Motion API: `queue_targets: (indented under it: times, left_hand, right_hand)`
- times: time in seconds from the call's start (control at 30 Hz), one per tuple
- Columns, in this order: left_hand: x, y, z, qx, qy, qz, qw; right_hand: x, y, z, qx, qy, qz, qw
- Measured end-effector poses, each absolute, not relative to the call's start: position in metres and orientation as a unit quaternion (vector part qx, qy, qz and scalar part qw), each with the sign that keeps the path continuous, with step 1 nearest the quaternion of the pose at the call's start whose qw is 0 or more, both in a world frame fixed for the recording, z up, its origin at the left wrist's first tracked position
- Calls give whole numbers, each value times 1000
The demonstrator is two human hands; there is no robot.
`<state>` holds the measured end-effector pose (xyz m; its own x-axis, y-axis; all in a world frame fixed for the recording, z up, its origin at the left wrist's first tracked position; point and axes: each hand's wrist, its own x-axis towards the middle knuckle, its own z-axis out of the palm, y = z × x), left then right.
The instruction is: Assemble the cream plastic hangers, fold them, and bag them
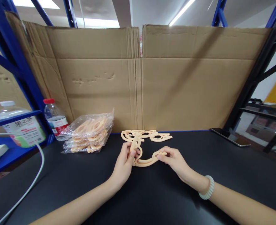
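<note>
Between my two hands is a cream-coloured curved openwork piece [146, 162], held a little above the black table top [133, 197]. My left hand [125, 161] grips its upright left part, thumb in front and fingers behind. The right end, a small loop, is pinched between the thumb and fingers of my right hand [173, 160], which has a pale coiled band [207, 187] on its wrist. Just behind lie several similar cream curved pieces [160, 137] on the table, partly hidden by the held one. I cannot tell whether the held part is one piece or two joined.
At the left stands a stack of clear bags [88, 132] with cream pieces inside. Beside it are a red-capped bottle [55, 120], a larger white-capped bottle [23, 125] and a white cable [38, 170]. A phone [229, 137] lies back right. Cardboard panels [187, 84] close off the back.
</note>
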<state>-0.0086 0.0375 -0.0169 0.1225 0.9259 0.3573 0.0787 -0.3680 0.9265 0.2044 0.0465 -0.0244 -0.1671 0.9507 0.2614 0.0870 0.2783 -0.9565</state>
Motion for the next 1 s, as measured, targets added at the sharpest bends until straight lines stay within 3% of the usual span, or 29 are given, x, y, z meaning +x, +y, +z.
queue_targets:
  times: [0.17,0.43,0.7,0.9,1.0]
  left_hand:
    - [-15,40,-14,665,403,524,348]
    - [-9,24,2,814,349,366,286]
    - [-9,29,13,757,364,348,417]
    - [-9,33,14,704,323,277,568]
    - [-6,32,8,704,334,273,564]
  right_hand:
    - [206,48,-23,-383,-550,492,556]
    - [207,46,-22,-365,-514,527,570]
    - [209,45,-20,-345,-568,497,559]
    - [207,36,-18,-333,-652,464,498]
    - [207,32,-16,-304,-705,421,484]
